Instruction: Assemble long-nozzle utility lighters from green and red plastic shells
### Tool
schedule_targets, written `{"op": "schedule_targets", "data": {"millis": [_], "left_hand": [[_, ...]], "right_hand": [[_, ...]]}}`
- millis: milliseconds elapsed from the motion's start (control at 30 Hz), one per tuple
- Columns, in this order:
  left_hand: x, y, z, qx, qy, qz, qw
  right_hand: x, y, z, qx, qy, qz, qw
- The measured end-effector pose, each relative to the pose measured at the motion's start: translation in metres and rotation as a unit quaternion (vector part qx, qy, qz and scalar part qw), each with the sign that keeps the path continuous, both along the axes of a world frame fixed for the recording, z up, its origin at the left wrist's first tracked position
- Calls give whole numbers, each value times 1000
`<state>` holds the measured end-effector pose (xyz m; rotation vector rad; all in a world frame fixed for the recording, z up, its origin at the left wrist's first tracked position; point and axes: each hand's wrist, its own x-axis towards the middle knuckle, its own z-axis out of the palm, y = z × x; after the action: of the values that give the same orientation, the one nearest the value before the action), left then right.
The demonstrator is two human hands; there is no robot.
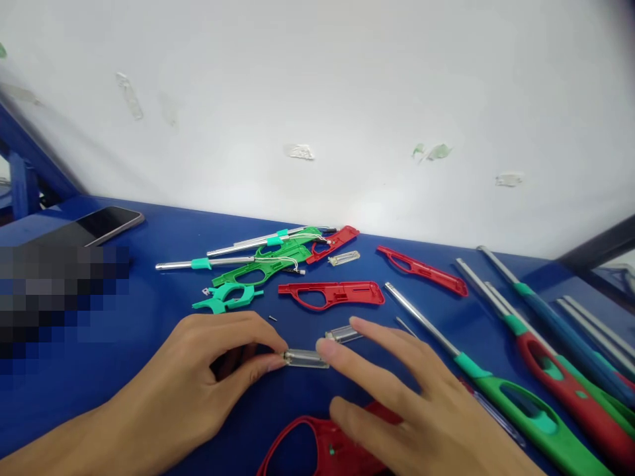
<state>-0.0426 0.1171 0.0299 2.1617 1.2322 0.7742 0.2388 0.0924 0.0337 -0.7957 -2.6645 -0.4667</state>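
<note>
Blue tabletop [159, 307] below the pinched tube [306, 358] meets a white wall [347, 79].

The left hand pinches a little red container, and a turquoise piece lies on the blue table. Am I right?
Almost! The head view shows the container is clear, not red. The left hand pinches it, and the turquoise piece lies on the blue table.

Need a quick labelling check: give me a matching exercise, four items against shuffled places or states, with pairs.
1. Left hand
2. Right hand
3. Turquoise plastic frame-shaped part
4. Flat dark-screened phone

A. Lying just beyond the left hand
B. Pinching one end of a clear elongated plastic piece
C. Lying on the left side of the blue table
D. Fingers spread

Pairs: 1-B; 2-D; 3-A; 4-C
</note>
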Motion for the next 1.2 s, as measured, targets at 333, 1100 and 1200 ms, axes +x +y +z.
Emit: {"op": "schedule_targets", "data": {"millis": [333,1100,1200], "left_hand": [[-2,3,-6,-24,-20,30,999],[-3,-3,-18,85,41,-11,996],[-2,-3,-11,78,56,-29,995]], "right_hand": [[0,4,2,13,-2,-29,1000],[23,44,37,-40,8,-131,991],[19,89,44,-98,-77,-129,984]]}}
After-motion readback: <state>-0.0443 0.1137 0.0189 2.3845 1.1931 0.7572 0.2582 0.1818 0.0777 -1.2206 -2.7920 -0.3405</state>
